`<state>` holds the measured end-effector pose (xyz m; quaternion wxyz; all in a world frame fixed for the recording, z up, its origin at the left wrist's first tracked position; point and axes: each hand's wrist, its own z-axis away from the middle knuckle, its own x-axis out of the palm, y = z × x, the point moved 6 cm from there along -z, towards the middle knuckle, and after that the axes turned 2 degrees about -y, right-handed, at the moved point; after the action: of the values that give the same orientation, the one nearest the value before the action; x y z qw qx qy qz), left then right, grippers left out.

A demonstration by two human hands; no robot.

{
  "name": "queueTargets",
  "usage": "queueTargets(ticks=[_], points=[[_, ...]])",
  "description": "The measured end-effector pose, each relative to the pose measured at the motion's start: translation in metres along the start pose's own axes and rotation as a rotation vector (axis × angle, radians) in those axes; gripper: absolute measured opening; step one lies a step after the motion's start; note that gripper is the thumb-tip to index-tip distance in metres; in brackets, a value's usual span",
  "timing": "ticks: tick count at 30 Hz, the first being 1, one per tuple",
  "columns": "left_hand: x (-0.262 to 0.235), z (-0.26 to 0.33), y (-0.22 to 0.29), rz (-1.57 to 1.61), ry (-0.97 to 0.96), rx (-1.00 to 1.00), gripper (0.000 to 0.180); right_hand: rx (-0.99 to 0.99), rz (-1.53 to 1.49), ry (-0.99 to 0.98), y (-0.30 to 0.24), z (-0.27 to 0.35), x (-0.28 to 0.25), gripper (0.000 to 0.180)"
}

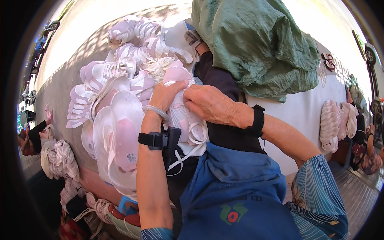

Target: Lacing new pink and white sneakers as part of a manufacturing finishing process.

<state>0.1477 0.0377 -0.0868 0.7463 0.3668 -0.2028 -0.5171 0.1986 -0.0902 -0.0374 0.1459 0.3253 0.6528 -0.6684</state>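
Both of my hands grip one pink and white sneaker [182, 116] on my lap. My left hand [166, 96] closes over its upper from the left, a pale bangle and a black wrist strap on that arm. My right hand [208, 104] pinches the shoe's top edge from the right, with a black band on its wrist. White laces [182, 158] hang down below the shoe. A heap of similar pink and white sneakers [116, 80] lies just to the left of my hands.
A large green sack [256, 44] bulges at the upper right. My blue apron [236, 192] covers my lap. More bundled shoes [336, 124] lie on the right, and bundles [60, 160] sit on the left. Another person's arm [34, 134] shows at the far left.
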Motion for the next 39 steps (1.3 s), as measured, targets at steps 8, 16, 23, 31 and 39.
queueTargets(ticks=[8,16,23,31,39], points=[[0.004,0.003,0.0,0.065,-0.003,-0.012,0.037,0.009,-0.017,0.044,0.001,0.0,-0.001,0.014],[0.001,0.001,-0.004,0.069,0.02,-0.023,0.035,0.026,-0.041,0.014,-0.004,0.002,0.006,0.015],[-0.003,0.001,-0.005,0.077,0.037,-0.05,0.038,0.026,-0.019,0.062,0.002,0.002,0.007,0.014],[0.0,-0.003,-0.006,0.084,-0.005,-0.052,0.035,0.05,-0.021,0.032,0.004,0.0,0.005,0.014],[-0.002,-0.003,-0.007,0.062,-0.005,-0.044,0.033,0.071,-0.006,0.068,0.005,-0.002,0.006,0.016]])
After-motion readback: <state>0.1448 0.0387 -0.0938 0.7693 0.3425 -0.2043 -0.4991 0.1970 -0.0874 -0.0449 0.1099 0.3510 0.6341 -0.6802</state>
